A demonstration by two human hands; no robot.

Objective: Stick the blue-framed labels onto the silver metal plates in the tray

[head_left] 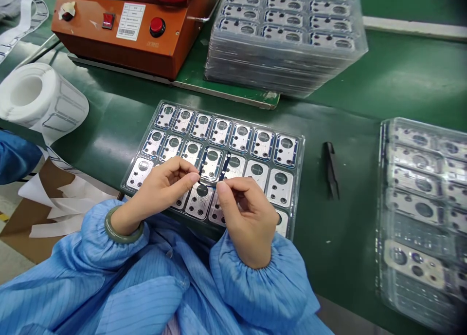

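A clear plastic tray holds rows of silver rectangular plates, each with one large round hole and smaller ones; those in the upper rows show blue edging. Over the tray's middle, a blue-edged plate is held between both hands. My left hand pinches its lower left corner with thumb and forefinger. At the lower right corner, the thumb and forefinger of my right hand are closed on it. The fingers hide parts of the plates underneath.
Black tweezers lie right of the tray. Farther right is another clear tray of plates. Stacked trays and an orange machine stand behind. A white label roll and a cardboard box with paper are left.
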